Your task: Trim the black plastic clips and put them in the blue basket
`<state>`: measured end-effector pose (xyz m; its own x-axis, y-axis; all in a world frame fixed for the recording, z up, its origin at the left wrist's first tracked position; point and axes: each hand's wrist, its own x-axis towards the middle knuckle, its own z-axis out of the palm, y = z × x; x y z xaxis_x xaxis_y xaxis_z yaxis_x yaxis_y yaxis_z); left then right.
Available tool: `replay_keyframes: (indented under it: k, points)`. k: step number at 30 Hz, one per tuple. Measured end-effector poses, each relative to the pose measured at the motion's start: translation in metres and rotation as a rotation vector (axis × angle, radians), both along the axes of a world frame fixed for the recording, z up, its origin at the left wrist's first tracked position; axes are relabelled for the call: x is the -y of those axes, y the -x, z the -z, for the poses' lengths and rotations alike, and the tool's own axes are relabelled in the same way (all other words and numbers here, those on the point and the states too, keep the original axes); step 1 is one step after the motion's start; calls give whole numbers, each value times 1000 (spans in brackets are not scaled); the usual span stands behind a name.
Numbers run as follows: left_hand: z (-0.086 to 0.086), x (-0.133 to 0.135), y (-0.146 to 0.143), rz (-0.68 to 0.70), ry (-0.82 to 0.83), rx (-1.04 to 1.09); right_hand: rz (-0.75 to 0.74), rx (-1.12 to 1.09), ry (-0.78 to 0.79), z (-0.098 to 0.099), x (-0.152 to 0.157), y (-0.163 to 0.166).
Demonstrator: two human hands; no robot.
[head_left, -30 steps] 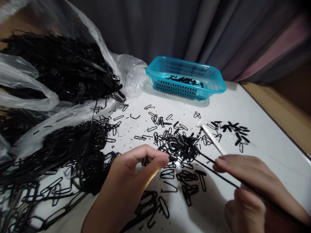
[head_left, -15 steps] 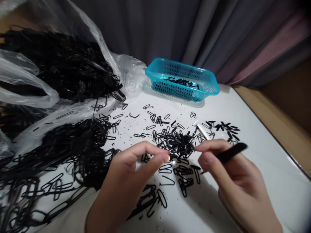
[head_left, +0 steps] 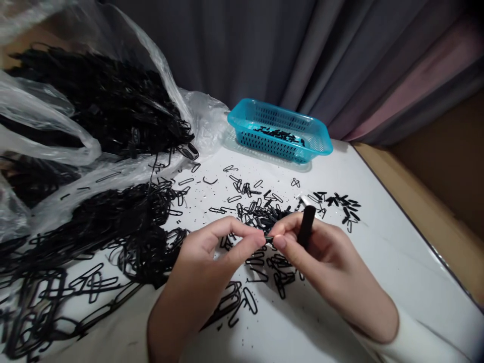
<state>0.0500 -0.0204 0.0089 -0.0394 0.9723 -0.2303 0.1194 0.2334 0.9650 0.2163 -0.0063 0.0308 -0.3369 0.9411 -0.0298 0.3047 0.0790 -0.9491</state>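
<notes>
My left hand (head_left: 215, 257) is closed, thumb and forefinger pinching a small black piece (head_left: 268, 239). My right hand (head_left: 321, 257) meets it there, its thumb and forefinger closed at the piece's other end. A slim, flat black tool (head_left: 307, 227) also sits in my right hand, its blunt end sticking up past the fingers; the working end is hidden. Behind and below the fingertips lies a heap of small black plastic loops and strips (head_left: 260, 214). More black loops (head_left: 280, 277) lie under the hands on the white table (head_left: 287, 333).
A blue perforated basket (head_left: 280, 146) at the back holds some small black pieces. Separate black pieces (head_left: 342, 204) lie to the right. On the left, a clear plastic bag (head_left: 166, 65) spills a tangled black mass (head_left: 106, 106). Grey curtains (head_left: 227, 50) hang behind.
My right hand has moved left and its fingertips now meet my left hand's at the small black piece. The black tool has turned from slanting right to nearly upright.
</notes>
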Motion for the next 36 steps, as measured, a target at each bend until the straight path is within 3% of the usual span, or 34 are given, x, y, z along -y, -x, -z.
replay_keyframes:
  k: [14, 21, 24, 28, 30, 33, 36]
  points:
    - [-1, -3, 1, -74, -93, 25, 73, -46, -19, -3, -3, 1]
    - [13, -5, 1, -65, -106, 118, 149, -22, -49, -4, -6, -3]
    - [17, -3, 1, -5, -99, 153, 276, -3, -156, -10, -39, -12]
    - [14, -1, 1, 64, -86, 155, 534, -33, -369, -20, -122, -33]
    - [11, -1, 1, 95, -75, 164, 690, 26, -388, -23, -164, -43]
    - [8, -1, 1, 108, -47, 156, 705, 95, -319, -24, -202, -50]
    - [9, -3, 3, 27, -61, 113, 636, 145, -284, -21, -200, -46]
